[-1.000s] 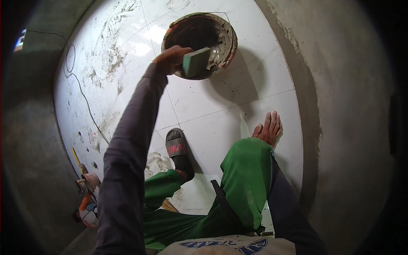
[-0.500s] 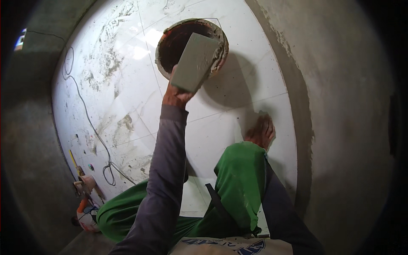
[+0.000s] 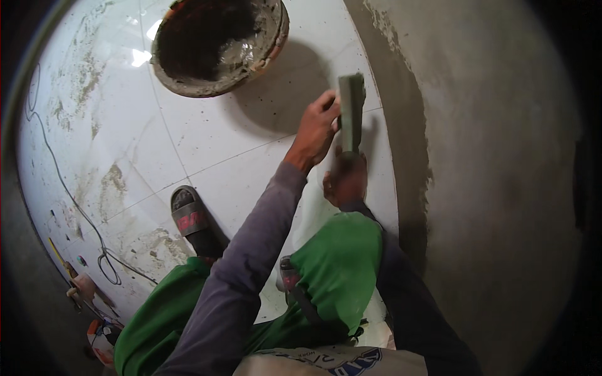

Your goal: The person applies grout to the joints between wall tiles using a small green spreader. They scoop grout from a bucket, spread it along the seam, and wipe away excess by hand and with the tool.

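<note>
The left hand (image 3: 315,133) closes fingers on a flat, green-grey rectangular float (image 3: 352,116), probably for steadiness, right of the round, mortar-crusted, orange-brown bucket (image 3: 204,89); the right hand (image 3: 352,186) meets the float's near end (its grip I cannot tell).

Far bucket (image 3: 266,67) cropped, right hand (image 3: 348,182) blurred
The bucket's far rim passes the upper edge; how that hand meets the float (image 3: 351,116) is unclear; green trousers (image 3: 338,263) partly hide one slipper (image 3: 288,274); near-left clutter (image 3: 84,285) is indistinct

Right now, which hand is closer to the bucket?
Left. The left hand is below and right of the bucket in the picture; the right hand is lower and farther right.
</note>
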Available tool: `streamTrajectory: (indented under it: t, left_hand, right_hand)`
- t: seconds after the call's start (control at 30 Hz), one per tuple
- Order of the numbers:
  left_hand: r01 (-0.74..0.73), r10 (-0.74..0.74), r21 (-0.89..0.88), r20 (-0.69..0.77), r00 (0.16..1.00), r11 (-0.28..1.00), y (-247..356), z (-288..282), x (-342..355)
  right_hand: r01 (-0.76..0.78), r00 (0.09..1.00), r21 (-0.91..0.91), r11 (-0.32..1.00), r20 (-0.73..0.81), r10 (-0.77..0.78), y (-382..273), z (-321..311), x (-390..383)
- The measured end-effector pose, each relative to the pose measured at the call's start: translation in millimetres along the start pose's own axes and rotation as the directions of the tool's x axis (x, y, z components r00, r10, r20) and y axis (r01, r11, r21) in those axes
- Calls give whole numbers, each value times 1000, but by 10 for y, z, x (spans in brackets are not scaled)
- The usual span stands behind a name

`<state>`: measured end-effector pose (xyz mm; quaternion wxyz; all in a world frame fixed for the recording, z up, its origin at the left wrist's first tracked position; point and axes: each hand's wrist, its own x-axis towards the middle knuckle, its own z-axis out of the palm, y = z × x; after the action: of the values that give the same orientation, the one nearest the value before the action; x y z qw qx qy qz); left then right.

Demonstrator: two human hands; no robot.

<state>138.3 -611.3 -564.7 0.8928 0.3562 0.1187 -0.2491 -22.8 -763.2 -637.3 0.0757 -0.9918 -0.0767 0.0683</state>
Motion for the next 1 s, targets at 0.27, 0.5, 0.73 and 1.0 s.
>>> streamTrajectory:
  t: [0.27, 0.5, 0.73, 1.0]
  left_hand:
    - [-259, 339, 266, -325, 883, 929, -60, 136, 1702]
    - [-270, 397, 411, -263, 879, 871, -365, 700, 1464]
    - [-161, 375, 486, -383, 844, 859, 348, 190, 2223]
    - [-26, 252, 687, -231, 940, 726, -447, 610, 935]
  right_hand:
    - [12, 999, 103, 995, -33, -8, -107, 6, 64]
    - [-2, 999, 144, 990, -34, 6, 92, 72, -14]
    - [37, 999, 144, 989, -14, -36, -138, -22, 142]
    - [24, 999, 72, 997, -35, -21, 139, 135, -59]
